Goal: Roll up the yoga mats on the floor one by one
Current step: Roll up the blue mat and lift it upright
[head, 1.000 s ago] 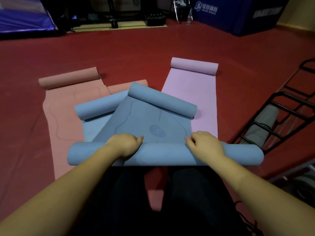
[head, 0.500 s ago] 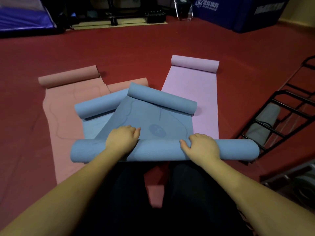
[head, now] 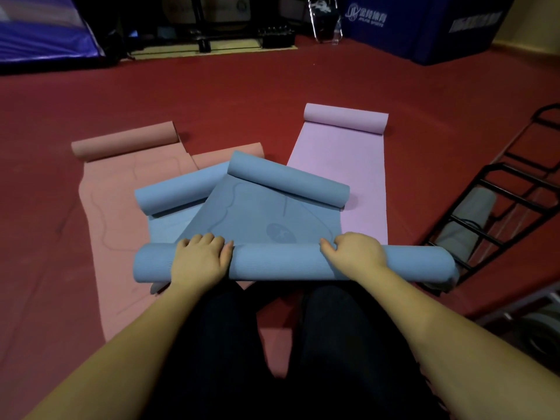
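A blue yoga mat (head: pixel 272 219) lies in front of my knees, its near end wound into a thick roll (head: pixel 278 265) and its far end curled into a smaller roll (head: pixel 288 183). My left hand (head: pixel 198 259) lies over the left part of the near roll, fingers curled over its top. My right hand (head: pixel 356 253) grips the right part the same way. Under it lies a second, lighter blue mat (head: pixel 175 195), a salmon mat (head: pixel 121 207) to the left and a lilac mat (head: pixel 348 165) to the right, each with its far end curled.
A black metal rack (head: pixel 491 213) holding a grey rolled mat (head: pixel 466 228) leans at the right, close to the roll's right end. Dark blue padded blocks (head: pixel 424 22) and gym gear line the back wall. Red floor (head: pixel 242 92) stretches beyond the mats.
The near roll has moved forward over the blue mat and grown thicker. Both hands went with it, and less flat mat shows between the two rolls.
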`<state>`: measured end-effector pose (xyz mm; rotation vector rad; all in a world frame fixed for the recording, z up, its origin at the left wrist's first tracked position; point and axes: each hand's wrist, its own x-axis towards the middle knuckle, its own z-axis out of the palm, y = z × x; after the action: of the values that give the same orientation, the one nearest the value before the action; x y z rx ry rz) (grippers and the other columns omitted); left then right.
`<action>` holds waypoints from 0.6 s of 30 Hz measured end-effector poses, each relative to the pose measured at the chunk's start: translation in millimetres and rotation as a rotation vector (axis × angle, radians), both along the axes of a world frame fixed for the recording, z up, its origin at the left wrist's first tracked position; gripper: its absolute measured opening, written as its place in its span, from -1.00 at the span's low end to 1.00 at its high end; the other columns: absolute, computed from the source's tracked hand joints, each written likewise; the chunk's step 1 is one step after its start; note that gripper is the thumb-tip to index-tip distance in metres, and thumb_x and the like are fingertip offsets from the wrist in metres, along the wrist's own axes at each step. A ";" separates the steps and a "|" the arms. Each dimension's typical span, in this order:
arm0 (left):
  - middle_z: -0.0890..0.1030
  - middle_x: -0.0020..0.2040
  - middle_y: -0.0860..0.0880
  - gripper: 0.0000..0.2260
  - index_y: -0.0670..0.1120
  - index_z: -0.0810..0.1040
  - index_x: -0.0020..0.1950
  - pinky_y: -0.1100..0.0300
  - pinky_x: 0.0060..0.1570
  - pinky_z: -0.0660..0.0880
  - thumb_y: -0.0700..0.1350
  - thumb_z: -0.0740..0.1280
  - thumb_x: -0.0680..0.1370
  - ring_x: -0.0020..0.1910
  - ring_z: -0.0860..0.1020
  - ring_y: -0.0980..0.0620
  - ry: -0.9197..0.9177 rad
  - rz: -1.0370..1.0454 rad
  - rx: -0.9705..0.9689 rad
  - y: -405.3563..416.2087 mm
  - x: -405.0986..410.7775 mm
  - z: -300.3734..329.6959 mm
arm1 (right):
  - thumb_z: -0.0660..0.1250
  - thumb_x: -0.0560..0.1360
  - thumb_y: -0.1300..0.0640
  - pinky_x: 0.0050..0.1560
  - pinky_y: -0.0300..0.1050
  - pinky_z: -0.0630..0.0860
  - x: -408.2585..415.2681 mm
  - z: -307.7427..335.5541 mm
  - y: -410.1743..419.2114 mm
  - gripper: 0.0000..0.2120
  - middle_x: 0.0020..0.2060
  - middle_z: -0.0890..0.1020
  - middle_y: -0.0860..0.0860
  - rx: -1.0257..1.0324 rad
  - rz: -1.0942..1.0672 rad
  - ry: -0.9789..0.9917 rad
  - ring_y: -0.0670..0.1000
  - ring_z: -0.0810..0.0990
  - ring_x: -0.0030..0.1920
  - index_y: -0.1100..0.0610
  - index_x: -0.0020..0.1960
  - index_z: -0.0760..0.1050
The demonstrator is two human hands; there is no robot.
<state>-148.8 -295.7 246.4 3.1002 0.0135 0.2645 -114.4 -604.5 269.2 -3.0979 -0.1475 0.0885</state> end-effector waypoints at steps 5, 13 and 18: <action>0.57 -0.32 -0.03 -0.47 -0.06 0.52 -0.34 0.02 -0.17 0.37 0.16 -0.08 0.57 -0.23 0.56 -0.14 0.067 -0.044 0.008 -6.9 0.3 15.6 | -0.03 0.60 -0.25 -0.03 -0.07 0.42 3.1 10.1 -10.1 -0.43 0.02 0.65 0.13 -0.007 -0.001 0.081 0.17 0.58 0.06 0.10 0.02 0.63; 0.64 -0.06 -0.10 -0.51 -0.04 0.43 -0.26 0.04 -0.01 0.43 0.18 -0.08 0.67 0.00 0.58 -0.15 0.276 -0.055 0.040 -20.9 -10.0 47.7 | 0.00 0.59 -0.27 0.04 -0.09 0.40 3.9 29.2 -30.2 -0.39 0.23 0.56 0.21 0.044 -0.006 0.426 0.13 0.50 0.06 0.16 0.21 0.57; 0.62 0.17 -0.16 -0.43 -0.08 0.61 0.04 0.04 0.14 0.42 0.21 -0.10 0.67 0.17 0.54 -0.16 0.486 -0.011 -0.006 -20.8 -4.6 42.9 | 0.02 0.59 -0.27 0.14 -0.06 0.41 3.3 16.2 -27.4 -0.46 0.22 0.56 0.10 0.085 0.003 0.484 0.13 0.51 0.19 0.06 0.22 0.57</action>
<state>-153.4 -316.4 289.3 3.0685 0.0090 -0.4890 -111.1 -631.9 285.4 -2.8864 -0.1331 0.7955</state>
